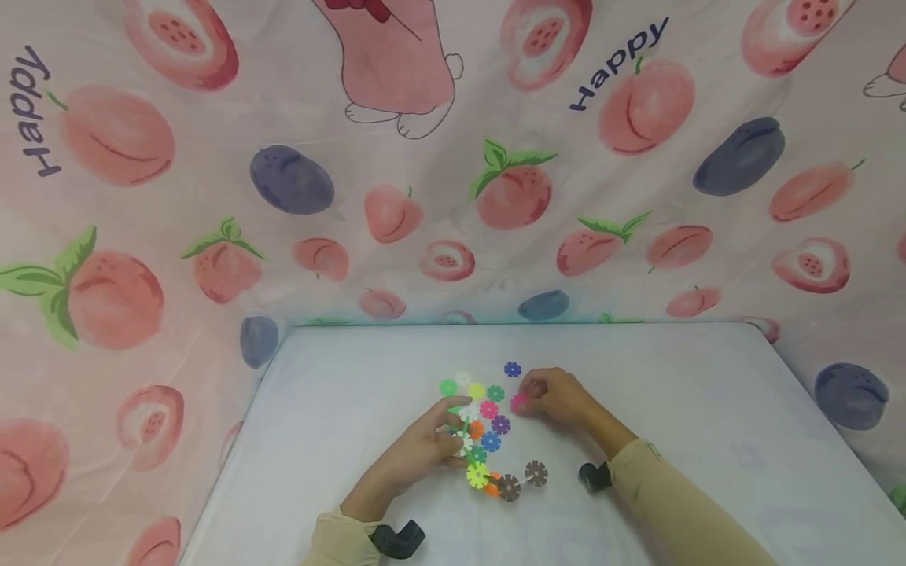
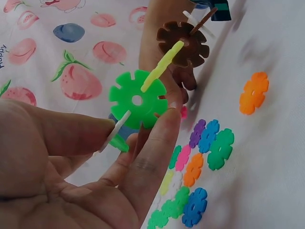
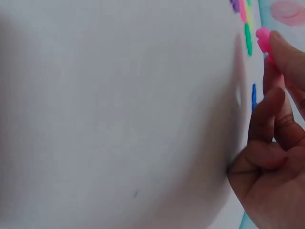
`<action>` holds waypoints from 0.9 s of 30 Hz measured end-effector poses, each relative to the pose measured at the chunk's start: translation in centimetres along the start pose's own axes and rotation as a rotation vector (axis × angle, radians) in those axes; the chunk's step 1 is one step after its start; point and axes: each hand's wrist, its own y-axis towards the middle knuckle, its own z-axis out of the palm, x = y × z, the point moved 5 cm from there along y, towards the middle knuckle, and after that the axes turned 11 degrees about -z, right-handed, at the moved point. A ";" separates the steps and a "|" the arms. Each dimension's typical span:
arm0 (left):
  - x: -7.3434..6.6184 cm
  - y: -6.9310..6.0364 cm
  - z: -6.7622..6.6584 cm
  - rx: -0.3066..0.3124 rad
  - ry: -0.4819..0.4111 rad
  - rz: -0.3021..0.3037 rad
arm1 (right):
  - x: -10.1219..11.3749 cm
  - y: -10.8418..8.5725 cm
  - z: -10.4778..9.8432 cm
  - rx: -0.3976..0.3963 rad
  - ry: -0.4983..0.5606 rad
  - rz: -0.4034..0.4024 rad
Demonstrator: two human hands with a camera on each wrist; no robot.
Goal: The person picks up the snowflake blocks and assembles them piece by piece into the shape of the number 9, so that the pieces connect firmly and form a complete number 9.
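The left hand (image 1: 425, 444) pinches a chain of joined notched plastic discs; in the left wrist view a white disc (image 2: 116, 130) is between its thumb and fingers, linked to a green disc (image 2: 137, 99), a yellow one (image 2: 163, 66) and a brown one (image 2: 183, 44). Between thumb and fingertip, the right hand (image 1: 559, 397) holds a pink disc (image 3: 263, 40) just above the table, right of the loose discs. The chain's lower end, with two brown discs (image 1: 510, 488), curves to the right in the head view.
Loose discs in several colours lie on the white table (image 1: 340, 377) between the hands, a dark blue one (image 1: 513, 369) farthest back. Black wrist devices (image 1: 398, 540) are at both sleeves. A fruit-print cloth (image 1: 425, 181) hangs behind.
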 end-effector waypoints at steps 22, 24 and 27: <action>0.3 0.4 0.2 0.078 -0.026 0.020 | 5.6 -2.0 0.6 0.045 0.215 -0.175; 0.3 0.4 0.2 0.079 -0.021 0.022 | 5.8 -2.1 0.6 0.041 0.215 -0.171; 0.3 0.4 0.3 0.086 -0.031 0.024 | 5.8 -2.2 0.6 0.038 0.214 -0.163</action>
